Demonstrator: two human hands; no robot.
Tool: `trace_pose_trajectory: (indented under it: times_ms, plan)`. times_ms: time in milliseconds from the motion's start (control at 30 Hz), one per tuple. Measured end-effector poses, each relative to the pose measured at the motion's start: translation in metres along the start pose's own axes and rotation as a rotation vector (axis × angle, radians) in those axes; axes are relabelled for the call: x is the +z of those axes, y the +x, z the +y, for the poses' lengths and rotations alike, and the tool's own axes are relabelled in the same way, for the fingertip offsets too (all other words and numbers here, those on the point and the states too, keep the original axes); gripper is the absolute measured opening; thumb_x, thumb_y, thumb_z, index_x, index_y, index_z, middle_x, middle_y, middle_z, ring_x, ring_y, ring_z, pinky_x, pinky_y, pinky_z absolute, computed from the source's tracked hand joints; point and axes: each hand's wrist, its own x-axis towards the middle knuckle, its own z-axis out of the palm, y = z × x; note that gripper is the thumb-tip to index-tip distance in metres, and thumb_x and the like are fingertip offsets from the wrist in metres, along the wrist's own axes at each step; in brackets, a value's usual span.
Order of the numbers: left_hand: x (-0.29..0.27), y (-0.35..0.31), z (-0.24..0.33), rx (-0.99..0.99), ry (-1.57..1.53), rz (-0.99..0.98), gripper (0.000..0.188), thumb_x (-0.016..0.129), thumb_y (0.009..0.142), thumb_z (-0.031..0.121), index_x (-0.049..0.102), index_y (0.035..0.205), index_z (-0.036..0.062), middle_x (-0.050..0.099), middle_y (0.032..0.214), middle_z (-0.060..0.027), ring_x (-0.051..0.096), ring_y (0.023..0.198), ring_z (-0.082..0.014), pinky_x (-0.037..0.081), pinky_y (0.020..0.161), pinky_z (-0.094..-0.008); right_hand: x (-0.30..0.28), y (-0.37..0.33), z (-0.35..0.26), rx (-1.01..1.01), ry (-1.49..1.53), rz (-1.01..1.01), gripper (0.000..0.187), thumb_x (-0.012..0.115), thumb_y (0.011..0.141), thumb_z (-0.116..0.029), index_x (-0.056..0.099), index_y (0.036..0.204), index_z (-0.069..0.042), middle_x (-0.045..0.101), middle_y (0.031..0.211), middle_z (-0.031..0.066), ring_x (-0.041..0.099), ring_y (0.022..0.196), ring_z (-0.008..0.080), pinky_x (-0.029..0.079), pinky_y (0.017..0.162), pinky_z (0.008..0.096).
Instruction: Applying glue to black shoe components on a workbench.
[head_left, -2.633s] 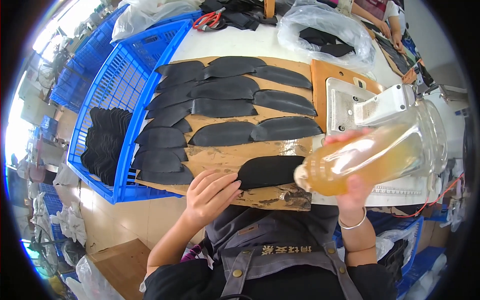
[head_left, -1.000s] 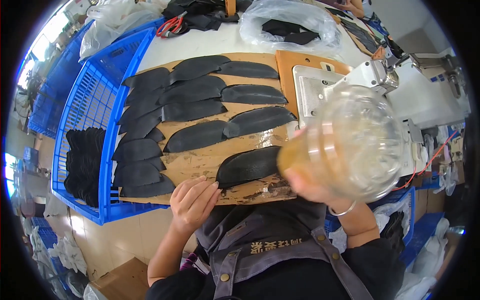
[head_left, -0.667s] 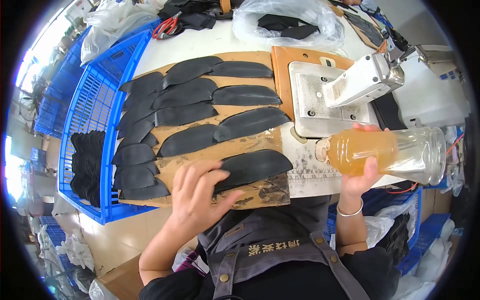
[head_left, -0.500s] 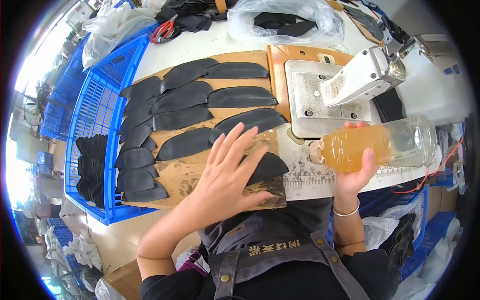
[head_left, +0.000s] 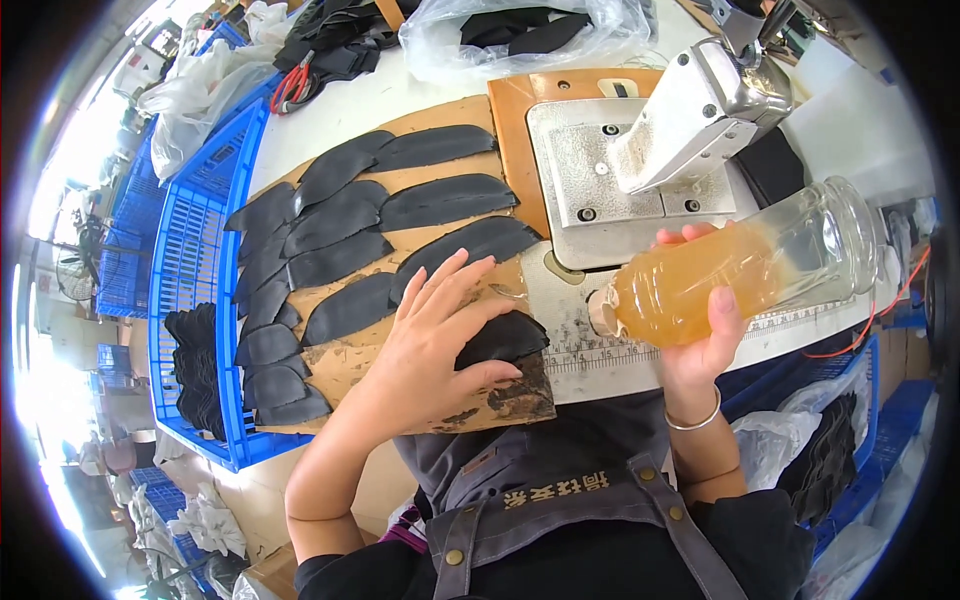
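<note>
Black piece (head_left: 508, 338) partly behind left hand (head_left: 432, 345)

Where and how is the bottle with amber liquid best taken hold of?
Grip the bottle around its filled, rounded body, from the near side, as the right hand does; it is tipped sideways, narrow end leftward, so wrapping it crosswise probably holds best.

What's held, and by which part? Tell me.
Right hand: clear bottle, gripped around its liquid-filled part. Left hand: spread over a black curved piece, no grip visible.
</note>
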Motion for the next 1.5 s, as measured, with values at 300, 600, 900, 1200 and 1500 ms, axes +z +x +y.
trace_pose_trajectory:
  times_ms: [300,600,900,1200,1500]
  plan:
    - [-0.001,-0.002,-0.011,-0.076,-0.188,0.041,0.045,0.077,0.069,0.028,0.059,0.106,0.01,0.04,0.137,-0.0138,0.026,0.134,-0.0347,0.025,0.106,-0.0457,0.0,-0.005,0.001,0.007,-0.026,-0.163,0.067,0.065,0.078,-0.026,0.031,0.13,-0.002,0.049,0.112,0.0183,0.055,0.101,0.0313,0.045,0.089,0.0427]
    - [0.004,-0.002,-0.02,-0.027,-0.209,0.107,0.037,0.078,0.067,0.03,0.058,0.089,0.0085,0.04,0.135,-0.0166,0.025,0.133,-0.0377,0.023,0.106,-0.0482,-0.004,-0.002,0.003,0.071,0.063,-0.262,0.067,0.059,0.079,-0.033,0.03,0.132,-0.004,0.048,0.111,0.0165,0.054,0.1,0.031,0.044,0.089,0.0437]
    - [0.006,-0.004,-0.019,-0.03,-0.302,0.176,0.014,0.068,0.075,0.012,0.056,0.081,0.0062,0.043,0.133,-0.0167,0.028,0.132,-0.0378,0.022,0.107,-0.0476,0.009,-0.01,-0.003,0.348,0.183,-0.45,0.078,0.07,0.063,-0.04,0.034,0.122,-0.005,0.051,0.093,0.0147,0.057,0.089,0.0334,0.046,0.086,0.0471]
    - [0.008,-0.006,-0.021,-0.019,-0.358,0.23,0.013,0.068,0.074,0.011,0.057,0.078,0.0055,0.046,0.13,-0.0171,0.032,0.13,-0.0373,0.025,0.105,-0.0448,0.031,-0.022,-0.001,0.731,0.307,-0.653,0.079,0.079,0.061,-0.029,0.035,0.123,-0.007,0.055,0.1,0.016,0.059,0.095,0.0312,0.034,0.101,0.0511]
    - [-0.045,-0.068,-0.055,-0.296,-0.718,0.923,0.007,0.061,0.08,0.003,0.057,0.075,0.0054,0.051,0.127,-0.0121,0.05,0.11,-0.0128,0.038,0.09,-0.0259,0.022,-0.027,-0.004,0.722,0.232,-0.62,0.079,0.08,0.058,-0.03,0.038,0.12,-0.005,0.057,0.096,0.016,0.06,0.093,0.0308,0.032,0.103,0.0496]
